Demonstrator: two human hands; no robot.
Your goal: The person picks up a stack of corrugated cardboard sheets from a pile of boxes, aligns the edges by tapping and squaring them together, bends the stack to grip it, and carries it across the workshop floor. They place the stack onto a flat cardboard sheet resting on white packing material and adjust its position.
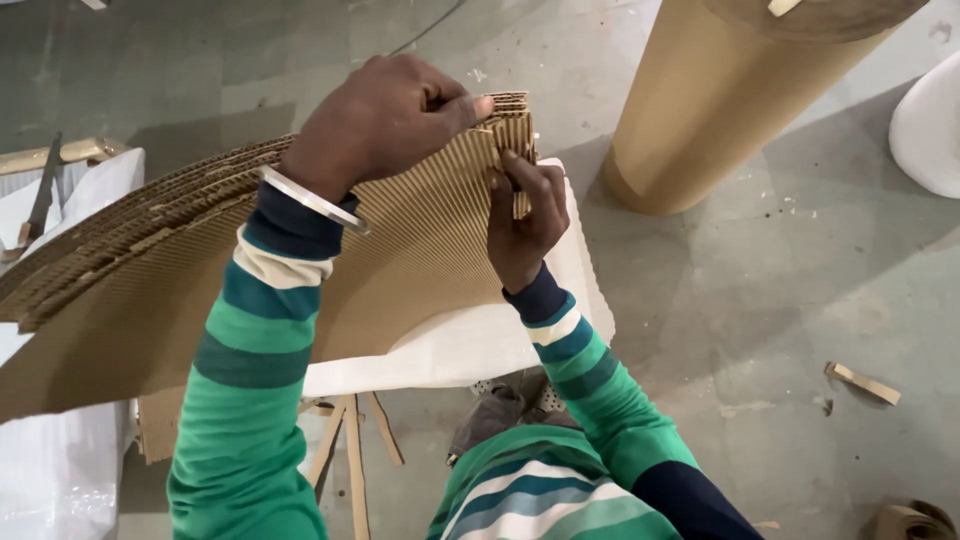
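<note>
Curved, ribbed brown corrugated cardboard stack [400, 240]

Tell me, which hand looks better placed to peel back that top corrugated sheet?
Probably the right hand: its fingers pinch the corner edge of the corrugated cardboard stack. The left hand lies over the top, pressing it down.

The floor [780, 290] is grey concrete, stained and scuffed, lit evenly. A big roll of brown paper [720, 100] stands on it at upper right, with a white rounded object [930, 125] at the right edge. Cardboard offcuts [862, 383] lie scattered about. White sheeting [50, 470] covers the lower left.
</note>
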